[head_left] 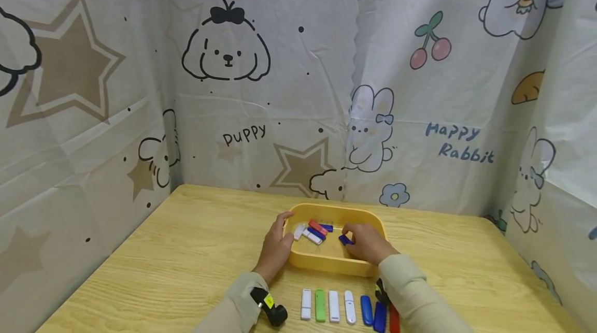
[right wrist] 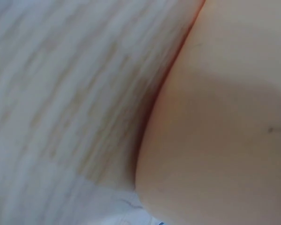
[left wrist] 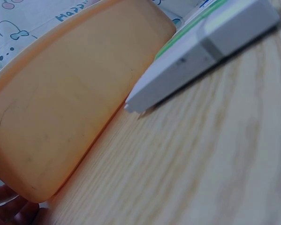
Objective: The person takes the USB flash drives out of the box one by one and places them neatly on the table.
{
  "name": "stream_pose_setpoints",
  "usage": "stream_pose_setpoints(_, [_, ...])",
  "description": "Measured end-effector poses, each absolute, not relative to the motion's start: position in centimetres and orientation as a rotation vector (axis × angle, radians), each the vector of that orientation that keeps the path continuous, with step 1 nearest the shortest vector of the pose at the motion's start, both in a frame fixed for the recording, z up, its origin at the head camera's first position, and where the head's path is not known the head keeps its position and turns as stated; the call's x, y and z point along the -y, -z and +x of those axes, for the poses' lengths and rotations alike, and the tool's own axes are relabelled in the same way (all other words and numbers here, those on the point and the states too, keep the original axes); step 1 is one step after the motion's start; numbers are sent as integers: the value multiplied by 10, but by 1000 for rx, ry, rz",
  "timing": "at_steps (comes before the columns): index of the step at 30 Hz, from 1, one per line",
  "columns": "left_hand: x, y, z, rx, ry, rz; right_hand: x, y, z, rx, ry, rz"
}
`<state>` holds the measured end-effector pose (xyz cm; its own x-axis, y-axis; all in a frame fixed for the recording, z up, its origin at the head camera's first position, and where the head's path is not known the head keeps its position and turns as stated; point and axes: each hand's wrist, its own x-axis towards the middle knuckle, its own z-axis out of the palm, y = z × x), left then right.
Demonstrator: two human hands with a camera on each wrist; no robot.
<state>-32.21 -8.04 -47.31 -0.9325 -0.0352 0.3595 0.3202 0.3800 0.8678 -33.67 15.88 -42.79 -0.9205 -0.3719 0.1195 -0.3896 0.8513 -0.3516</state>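
A yellow plastic bin (head_left: 326,263) stands on the table, its near wall also filling much of the left wrist view. My left hand (head_left: 274,251) grips its left rim, with some fingers (left wrist: 13,206) in the left wrist view at the bin's lower corner. Reaching inside the bin at the right, my right hand (head_left: 366,242) pinches a dark blue USB flash drive (head_left: 345,240). A small pile lies left of it: a red flash drive (head_left: 318,227), white ones (head_left: 312,238) and blue ones (head_left: 326,228). The right wrist view shows only the bin's outer wall (right wrist: 215,140) and the table.
In front of the bin several flash drives form a row: white (head_left: 306,304), green (head_left: 320,305), two more white, two blue (head_left: 366,310) and a red one (head_left: 394,318) partly behind my right sleeve. A printed curtain (head_left: 289,89) encloses the wooden table (head_left: 154,281).
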Motion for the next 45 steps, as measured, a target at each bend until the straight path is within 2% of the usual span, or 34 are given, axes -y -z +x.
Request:
stream_pose_setpoints(10, [80,472,-322,2329,1580,-241,-158,431,-340,3037,-607,651])
stream_pose_setpoints(24, [78,472,-323,2338,1567,-238,-156,426,-337,3135,-663,562])
stream_pose_setpoints(45, [81,473,-324,2344,1519,-262,-158,425,-335,2954,-789,424])
